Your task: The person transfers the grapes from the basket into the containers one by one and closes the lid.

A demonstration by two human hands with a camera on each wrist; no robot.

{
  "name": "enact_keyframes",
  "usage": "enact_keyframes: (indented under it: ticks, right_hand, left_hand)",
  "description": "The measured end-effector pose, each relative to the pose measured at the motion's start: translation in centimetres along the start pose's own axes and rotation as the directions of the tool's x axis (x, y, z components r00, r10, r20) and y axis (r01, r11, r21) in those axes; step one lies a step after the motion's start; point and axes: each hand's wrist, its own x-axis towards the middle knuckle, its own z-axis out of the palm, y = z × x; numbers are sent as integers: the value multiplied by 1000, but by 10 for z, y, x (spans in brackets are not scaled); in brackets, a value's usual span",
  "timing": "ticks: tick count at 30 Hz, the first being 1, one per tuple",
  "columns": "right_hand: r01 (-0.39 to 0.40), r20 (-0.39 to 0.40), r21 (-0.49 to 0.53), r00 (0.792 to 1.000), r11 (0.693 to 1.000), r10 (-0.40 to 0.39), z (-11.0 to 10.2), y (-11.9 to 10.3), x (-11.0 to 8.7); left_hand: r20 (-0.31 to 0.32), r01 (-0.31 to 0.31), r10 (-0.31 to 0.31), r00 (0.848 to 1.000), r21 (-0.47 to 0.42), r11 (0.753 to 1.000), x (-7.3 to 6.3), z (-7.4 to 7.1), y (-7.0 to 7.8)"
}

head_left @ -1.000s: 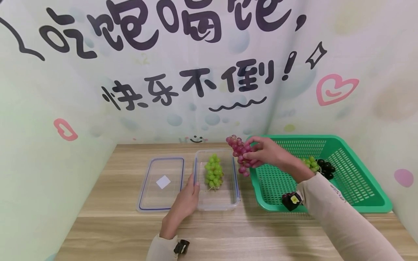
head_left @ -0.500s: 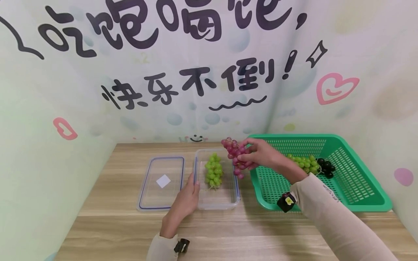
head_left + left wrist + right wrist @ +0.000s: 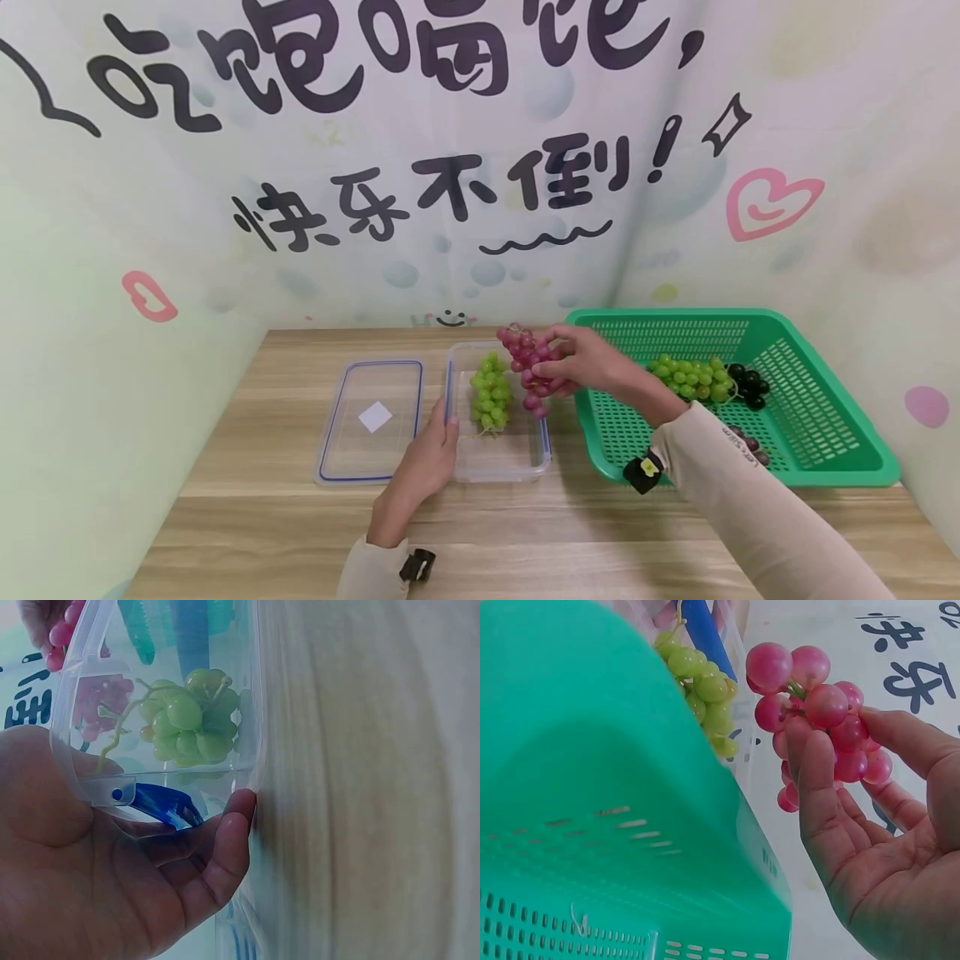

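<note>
My right hand [image 3: 585, 360] holds a bunch of red grapes [image 3: 827, 709] between thumb and fingers, raised over the right side of a clear plastic food container [image 3: 502, 472]. Inside that container lies a bunch of green grapes [image 3: 491, 392] with its stem toward me. My left hand [image 3: 429, 454] grips the container's left wall. In the left wrist view its curled fingertips [image 3: 234, 832] are at the container's lower edge, near a blue locking clip [image 3: 163, 804].
A blue-edged clear lid [image 3: 367, 454] with a white label [image 3: 375, 416] lies left of the container. On the right stands a green basket [image 3: 862, 467] holding more green grapes [image 3: 692, 377], black grapes [image 3: 748, 387] and red grapes [image 3: 752, 446]. A printed cloth [image 3: 450, 275] hangs behind the wooden table [image 3: 525, 542].
My right hand has carried the red grapes leftward, from the basket's edge to over the container. More grapes in the basket now show. The left hand has stayed in place.
</note>
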Motion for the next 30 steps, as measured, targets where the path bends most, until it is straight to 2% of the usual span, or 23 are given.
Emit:
enact_keyframes:
  ticks: [18, 30]
  right_hand:
    - [9, -11, -14, 1000, 1000, -9, 15, 0, 4]
    - [-35, -15, -7, 999, 999, 35, 21, 4, 7]
  left_hand:
    - [0, -4, 4, 1000, -4, 1000, 0, 0, 1]
    - [1, -6, 6, 1000, -1, 1000, 1, -1, 0]
